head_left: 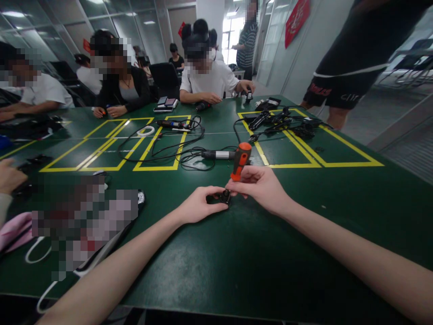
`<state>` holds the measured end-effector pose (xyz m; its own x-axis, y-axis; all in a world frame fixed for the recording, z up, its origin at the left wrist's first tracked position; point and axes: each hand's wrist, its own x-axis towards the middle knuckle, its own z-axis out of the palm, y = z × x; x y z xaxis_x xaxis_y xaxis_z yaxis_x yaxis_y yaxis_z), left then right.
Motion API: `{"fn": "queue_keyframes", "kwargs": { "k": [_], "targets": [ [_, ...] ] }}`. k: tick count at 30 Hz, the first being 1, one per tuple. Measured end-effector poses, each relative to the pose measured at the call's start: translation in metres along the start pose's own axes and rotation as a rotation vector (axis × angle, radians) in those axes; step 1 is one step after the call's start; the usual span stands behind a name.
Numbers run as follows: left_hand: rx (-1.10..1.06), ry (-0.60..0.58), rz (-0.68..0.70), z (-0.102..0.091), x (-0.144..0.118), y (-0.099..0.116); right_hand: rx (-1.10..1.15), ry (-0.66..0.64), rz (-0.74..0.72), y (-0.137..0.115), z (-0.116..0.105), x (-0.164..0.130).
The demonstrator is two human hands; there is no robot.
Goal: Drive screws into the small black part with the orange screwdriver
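My right hand (pixel 262 186) grips a screwdriver with an orange and black handle (pixel 240 160), held nearly upright with its tip pointing down. The tip meets a small black part (pixel 223 197) lying on the green table (pixel 257 262). My left hand (pixel 197 206) rests on the table and pinches that black part from the left side. Both hands meet at the middle of the table, close to its near half. The screwdriver's shaft is mostly hidden behind my fingers.
Yellow tape rectangles (pixel 158 168) mark the table. Black cables and a black and silver tool (pixel 216 155) lie just beyond my hands. More black devices (pixel 284 122) sit at the far right. Several people sit across and to the left; one stands at the right.
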<state>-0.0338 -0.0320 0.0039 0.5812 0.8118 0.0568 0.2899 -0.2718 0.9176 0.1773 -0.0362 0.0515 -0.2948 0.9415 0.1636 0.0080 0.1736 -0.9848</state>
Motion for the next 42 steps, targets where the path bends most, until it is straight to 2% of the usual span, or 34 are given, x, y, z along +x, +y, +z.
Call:
{"fn": "queue_keyframes", "kwargs": {
  "k": [4, 10, 18, 21, 27, 34, 42],
  "targets": [
    [-0.001, -0.005, -0.015, 0.0002, 0.0000, -0.0001, -0.008, -0.022, -0.062, -0.0056, -0.0003, 0.0004],
    [0.004, -0.025, 0.004, -0.0011, -0.0005, 0.0033, 0.097, -0.133, 0.057, -0.0035, -0.0028, 0.0006],
    [0.006, -0.042, 0.003, -0.0049, -0.0009, 0.0021, 0.115, -0.163, 0.030, -0.0037, -0.0027, 0.0006],
    [-0.032, -0.070, -0.005, -0.0079, 0.0004, 0.0024, 0.110, -0.145, 0.010, -0.0030, -0.0010, -0.0011],
    [-0.122, -0.026, -0.044, -0.0085, 0.0026, 0.0007, 0.115, -0.073, -0.059, -0.0003, 0.0027, -0.0019],
    [-0.119, 0.000, -0.078, -0.0086, 0.0015, -0.0021, 0.149, -0.078, -0.031, 0.0005, 0.0001, -0.0011],
    [-0.095, 0.001, -0.055, -0.0077, 0.0018, 0.0006, 0.206, -0.104, -0.050, 0.0019, 0.0033, -0.0019]
  ]
}}
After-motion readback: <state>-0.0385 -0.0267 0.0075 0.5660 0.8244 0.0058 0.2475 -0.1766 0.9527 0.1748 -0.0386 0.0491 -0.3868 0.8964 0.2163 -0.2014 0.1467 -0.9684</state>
